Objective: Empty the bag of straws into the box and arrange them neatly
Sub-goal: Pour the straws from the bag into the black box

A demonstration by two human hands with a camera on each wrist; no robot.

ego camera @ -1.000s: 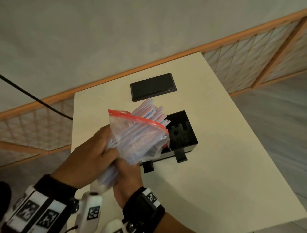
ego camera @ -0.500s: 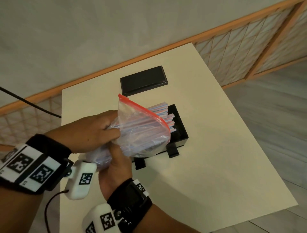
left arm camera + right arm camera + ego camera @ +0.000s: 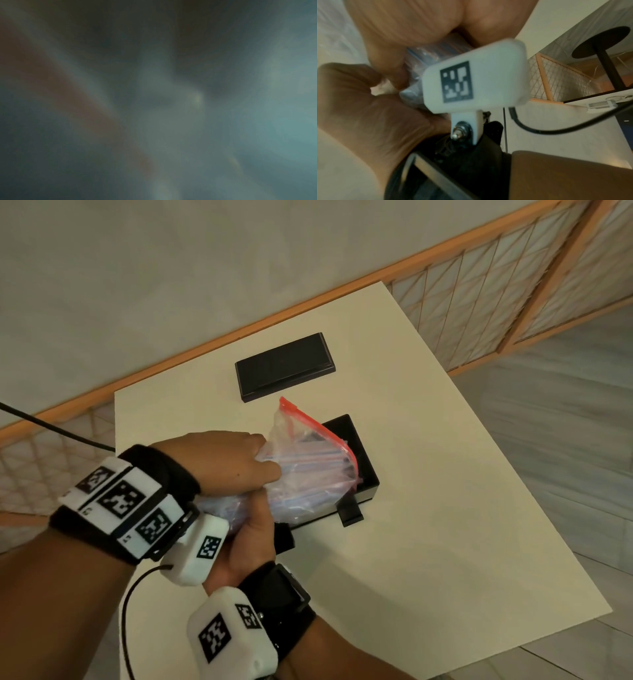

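A clear zip bag [image 3: 310, 474] with a red seal strip holds several striped straws [image 3: 308, 462]. It lies tilted with its open mouth over the open black box [image 3: 364, 467] on the white table [image 3: 428, 508]. My left hand [image 3: 236, 463] grips the bag's upper side from above. My right hand [image 3: 250, 529] grips the bag's closed end from below; in the right wrist view its fingers [image 3: 373, 94] curl round the bag [image 3: 419, 65]. The left wrist view is a dark blur. Most of the box's inside is hidden by the bag.
The box's black lid [image 3: 286, 366] lies on the table behind the box. Two black latches [image 3: 351, 511] stick out at the box's near side. A wooden lattice railing [image 3: 479, 285] runs behind the table. A black cable [image 3: 51, 426] hangs at the left.
The bag has tipped further down toward the box, and the straw ends that stuck out of its mouth have dropped lower, now behind the red seal. Both hands have kept their grip.
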